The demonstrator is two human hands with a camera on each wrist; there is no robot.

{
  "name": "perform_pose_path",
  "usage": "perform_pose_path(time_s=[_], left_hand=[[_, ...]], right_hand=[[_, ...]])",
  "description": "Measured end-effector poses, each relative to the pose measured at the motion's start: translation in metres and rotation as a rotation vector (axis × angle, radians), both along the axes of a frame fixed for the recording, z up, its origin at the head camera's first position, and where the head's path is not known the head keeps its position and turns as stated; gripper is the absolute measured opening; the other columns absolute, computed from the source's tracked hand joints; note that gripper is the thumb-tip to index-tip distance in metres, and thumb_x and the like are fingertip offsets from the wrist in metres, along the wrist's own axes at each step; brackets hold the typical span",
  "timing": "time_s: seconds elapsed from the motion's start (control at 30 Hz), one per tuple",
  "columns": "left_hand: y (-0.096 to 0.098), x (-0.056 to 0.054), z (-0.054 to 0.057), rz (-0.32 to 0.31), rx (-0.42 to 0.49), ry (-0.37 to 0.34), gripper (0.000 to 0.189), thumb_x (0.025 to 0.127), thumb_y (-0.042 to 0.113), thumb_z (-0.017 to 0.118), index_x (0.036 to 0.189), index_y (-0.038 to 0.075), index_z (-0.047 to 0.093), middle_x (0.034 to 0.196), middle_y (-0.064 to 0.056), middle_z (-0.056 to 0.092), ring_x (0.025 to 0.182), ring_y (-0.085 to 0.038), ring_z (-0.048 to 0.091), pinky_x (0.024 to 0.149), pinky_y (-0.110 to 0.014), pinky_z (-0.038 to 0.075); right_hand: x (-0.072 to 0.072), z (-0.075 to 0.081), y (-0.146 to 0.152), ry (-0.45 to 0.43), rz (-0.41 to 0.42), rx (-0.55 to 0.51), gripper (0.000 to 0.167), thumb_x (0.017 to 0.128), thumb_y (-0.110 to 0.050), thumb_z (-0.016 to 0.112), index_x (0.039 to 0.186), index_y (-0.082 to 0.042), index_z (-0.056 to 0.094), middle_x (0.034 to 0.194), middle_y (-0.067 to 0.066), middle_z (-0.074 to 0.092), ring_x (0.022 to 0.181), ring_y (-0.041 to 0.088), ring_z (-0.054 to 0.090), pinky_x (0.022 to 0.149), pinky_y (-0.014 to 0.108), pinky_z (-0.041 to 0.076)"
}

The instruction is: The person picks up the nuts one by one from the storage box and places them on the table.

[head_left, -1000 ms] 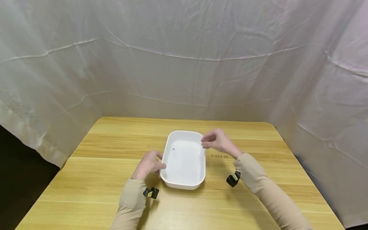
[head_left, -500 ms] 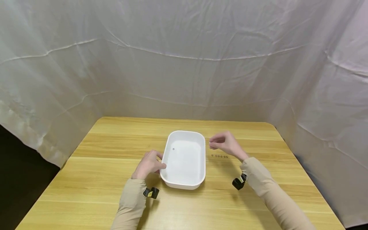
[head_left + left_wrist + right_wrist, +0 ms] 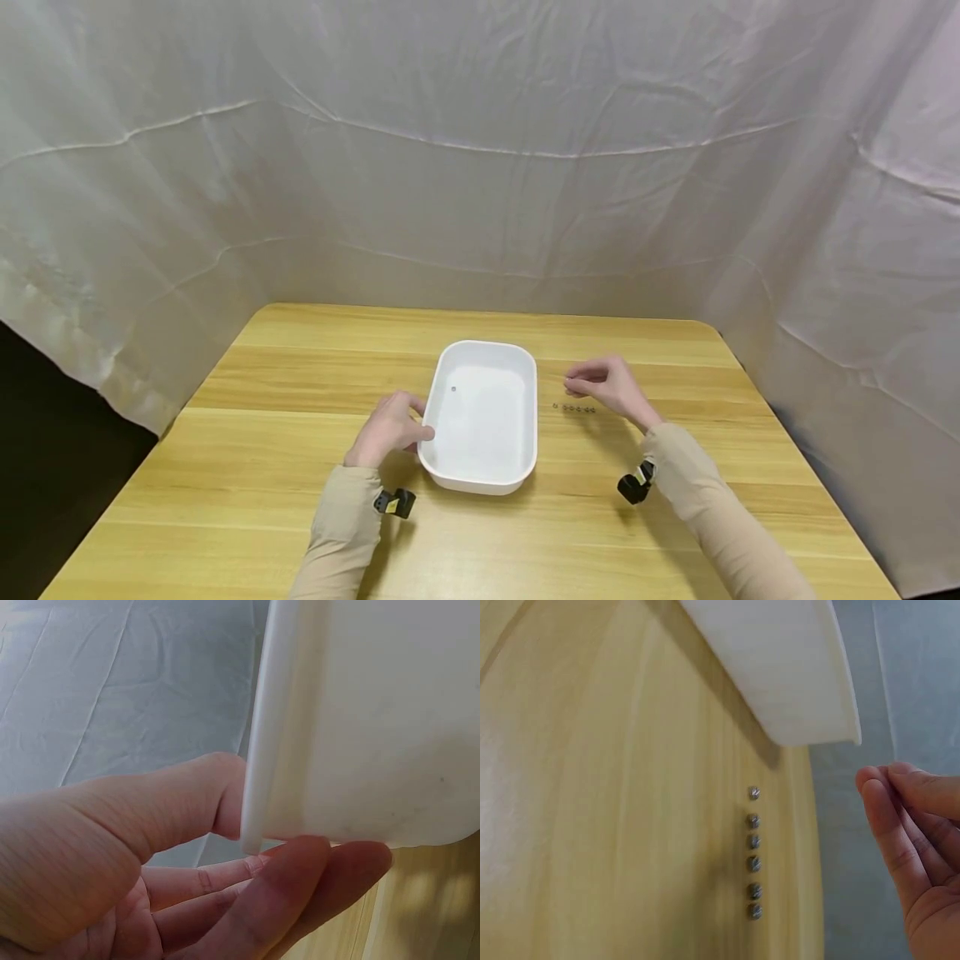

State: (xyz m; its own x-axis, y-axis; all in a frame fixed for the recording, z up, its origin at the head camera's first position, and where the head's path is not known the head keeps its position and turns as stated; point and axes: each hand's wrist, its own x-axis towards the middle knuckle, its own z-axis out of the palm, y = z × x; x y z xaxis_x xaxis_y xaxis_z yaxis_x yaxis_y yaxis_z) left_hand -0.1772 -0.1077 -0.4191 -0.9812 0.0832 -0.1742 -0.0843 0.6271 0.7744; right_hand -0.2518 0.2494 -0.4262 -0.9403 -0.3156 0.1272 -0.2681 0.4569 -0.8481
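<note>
A white rectangular tray [image 3: 480,425] stands mid-table in the head view. My left hand [image 3: 386,431] grips its left side, thumb over the rim and fingers underneath, as the left wrist view shows the tray wall [image 3: 375,712] close up. Inside the tray lies one small metal nut [image 3: 453,389]. My right hand [image 3: 607,385] is raised right of the tray, thumb and fingertips [image 3: 877,799] pinched together. A tiny speck shows at those tips in the head view, seemingly a small metal nut mostly hidden by the fingers. Below that hand lies a row of several small metal nuts [image 3: 754,863].
The wooden table [image 3: 247,492] carries the tray and the row of nuts. Pale cloth [image 3: 480,167] hangs behind and along both sides of the table. Each wrist wears a small black camera [image 3: 633,487].
My right hand has moved from the tray's right rim rightward and slightly nearer, over the row of nuts, fingertips still pinched. My left hand and the tray have stayed put.
</note>
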Motion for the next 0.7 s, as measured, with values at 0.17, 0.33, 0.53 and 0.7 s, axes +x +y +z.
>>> perform_pose_path(time_s=[0.17, 0.33, 0.53, 0.7], left_hand=[[0.000, 0.000, 0.000, 0.001, 0.002, 0.002, 0.031, 0.078, -0.003, 0.071, 0.108, -0.009, 0.070, 0.097, -0.021, 0.071, 0.061, -0.017, 0.069, 0.060, -0.030, 0.063], [0.000, 0.000, 0.000, 0.004, 0.005, 0.002, 0.029, 0.078, -0.003, 0.071, 0.106, -0.009, 0.069, 0.100, -0.022, 0.070, 0.061, -0.018, 0.069, 0.060, -0.031, 0.063], [0.000, -0.001, -0.001, 0.002, 0.007, 0.005, 0.028, 0.078, -0.003, 0.070, 0.105, -0.009, 0.070, 0.097, -0.021, 0.070, 0.061, -0.018, 0.069, 0.060, -0.031, 0.063], [0.001, 0.000, -0.001, 0.001, 0.003, 0.001, 0.029, 0.078, -0.003, 0.070, 0.107, -0.009, 0.070, 0.096, -0.020, 0.071, 0.060, -0.018, 0.069, 0.060, -0.032, 0.063]], right_hand=[[-0.001, -0.008, 0.009, -0.027, -0.045, -0.035, 0.029, 0.090, -0.005, 0.072, 0.111, 0.014, 0.068, 0.098, 0.028, 0.075, 0.088, 0.042, 0.075, 0.083, 0.048, 0.062], [-0.001, -0.016, 0.019, -0.039, -0.077, -0.033, 0.033, 0.090, -0.006, 0.072, 0.114, 0.016, 0.066, 0.100, 0.029, 0.074, 0.087, 0.036, 0.076, 0.082, 0.044, 0.063], [0.001, -0.022, 0.030, -0.034, -0.091, -0.057, 0.033, 0.089, -0.005, 0.072, 0.114, 0.016, 0.065, 0.103, 0.031, 0.073, 0.086, 0.031, 0.077, 0.081, 0.040, 0.064], [0.002, -0.026, 0.037, -0.033, -0.112, -0.061, 0.034, 0.089, -0.004, 0.072, 0.115, 0.016, 0.065, 0.103, 0.032, 0.072, 0.083, 0.025, 0.078, 0.080, 0.036, 0.064]])
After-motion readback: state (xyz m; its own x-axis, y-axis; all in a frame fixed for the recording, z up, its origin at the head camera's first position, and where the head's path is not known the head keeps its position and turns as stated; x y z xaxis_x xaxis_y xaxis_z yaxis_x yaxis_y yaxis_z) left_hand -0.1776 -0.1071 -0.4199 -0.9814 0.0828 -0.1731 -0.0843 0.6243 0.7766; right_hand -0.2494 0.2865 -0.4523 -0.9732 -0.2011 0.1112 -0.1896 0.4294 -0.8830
